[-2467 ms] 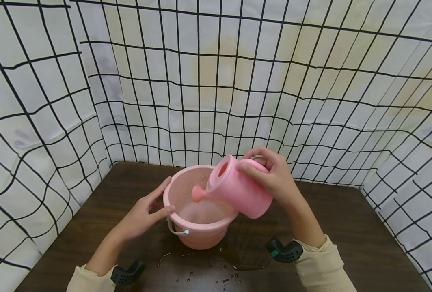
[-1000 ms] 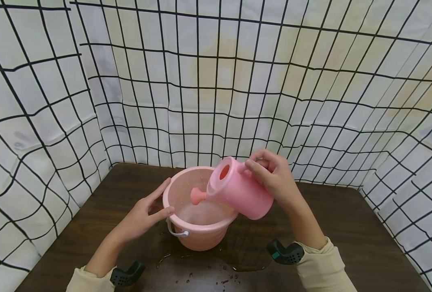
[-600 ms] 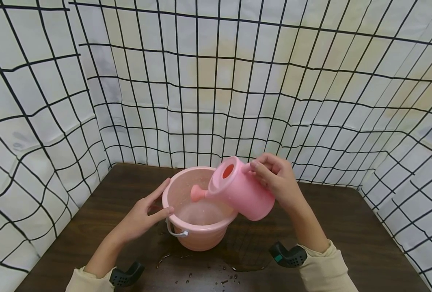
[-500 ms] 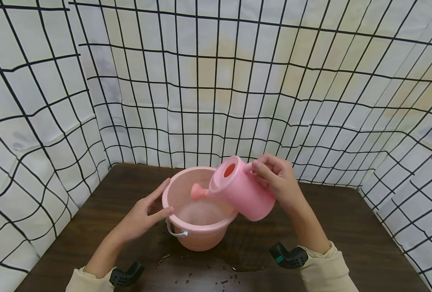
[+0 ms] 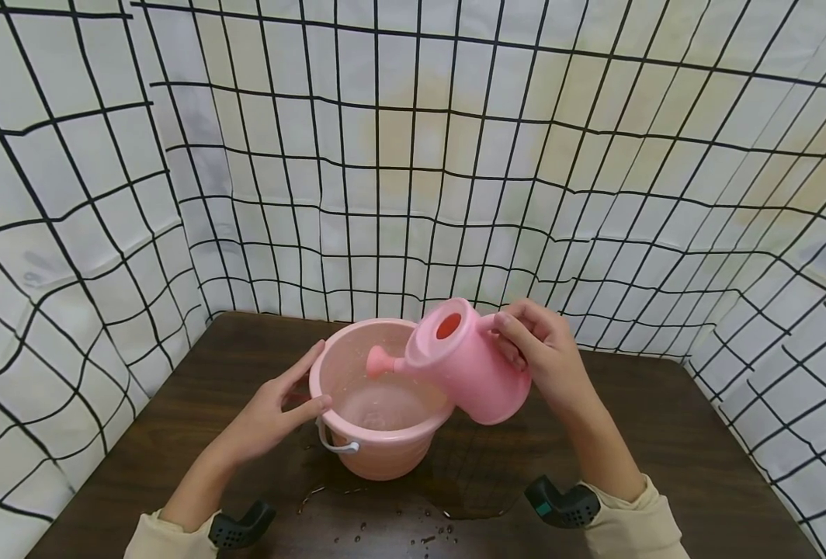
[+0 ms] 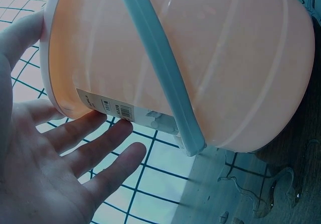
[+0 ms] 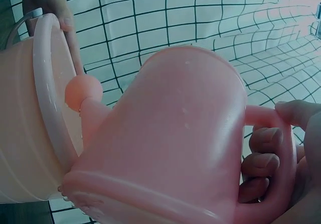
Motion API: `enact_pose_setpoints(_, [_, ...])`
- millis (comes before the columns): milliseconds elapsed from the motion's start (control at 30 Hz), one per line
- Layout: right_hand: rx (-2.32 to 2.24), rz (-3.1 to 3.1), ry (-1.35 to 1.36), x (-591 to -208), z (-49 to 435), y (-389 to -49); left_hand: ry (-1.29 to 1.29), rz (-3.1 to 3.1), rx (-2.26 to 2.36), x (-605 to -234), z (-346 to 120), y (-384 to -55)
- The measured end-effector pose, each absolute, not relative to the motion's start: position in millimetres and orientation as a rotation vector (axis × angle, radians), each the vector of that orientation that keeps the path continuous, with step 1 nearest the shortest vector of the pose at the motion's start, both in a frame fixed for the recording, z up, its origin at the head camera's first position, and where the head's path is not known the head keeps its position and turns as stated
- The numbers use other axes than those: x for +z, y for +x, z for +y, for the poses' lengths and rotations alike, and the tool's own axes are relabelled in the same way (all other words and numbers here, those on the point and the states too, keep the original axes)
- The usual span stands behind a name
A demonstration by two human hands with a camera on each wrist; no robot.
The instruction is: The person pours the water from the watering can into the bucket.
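Note:
A pink watering can is tilted over the pale pink bucket, its round spout head inside the bucket's mouth. My right hand grips the can's handle, fingers curled through the loop and thumb on top. At the bucket's left side, my left hand rests on the rim with its thumb and index finger. Its other fingers lie straight and spread along the outer wall in the left wrist view. Ripples show in the water at the bottom of the bucket.
The bucket's pale handle hangs down at its front left. A puddle and several drops lie on the dark wooden table before the bucket. White walls with a black grid enclose the table at the back and sides.
The watering can has tipped back a little towards upright, and my right hand has shifted right and slightly down with it. Ripples have appeared in the bucket. My left hand stays put.

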State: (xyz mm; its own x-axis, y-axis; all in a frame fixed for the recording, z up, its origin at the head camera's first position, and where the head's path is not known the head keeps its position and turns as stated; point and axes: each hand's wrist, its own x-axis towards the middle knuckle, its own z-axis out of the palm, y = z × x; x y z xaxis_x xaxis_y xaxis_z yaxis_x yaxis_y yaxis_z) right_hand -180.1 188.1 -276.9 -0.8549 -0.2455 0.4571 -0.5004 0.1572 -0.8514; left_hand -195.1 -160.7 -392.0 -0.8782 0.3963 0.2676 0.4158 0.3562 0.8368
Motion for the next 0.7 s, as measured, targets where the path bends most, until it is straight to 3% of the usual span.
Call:
enact_pose_setpoints(367, [1.786,-2.176,0.818,-278.6,192.3,-178.4,-0.748,-2.587,-1.589,-390.4,-160.6,-193.9])
enact_pose_setpoints(700, [1.767,-2.243,0.726,-280.4,197.5,-175.4,-0.741,-2.599,-1.563,-391.3,-160.8,-193.7])
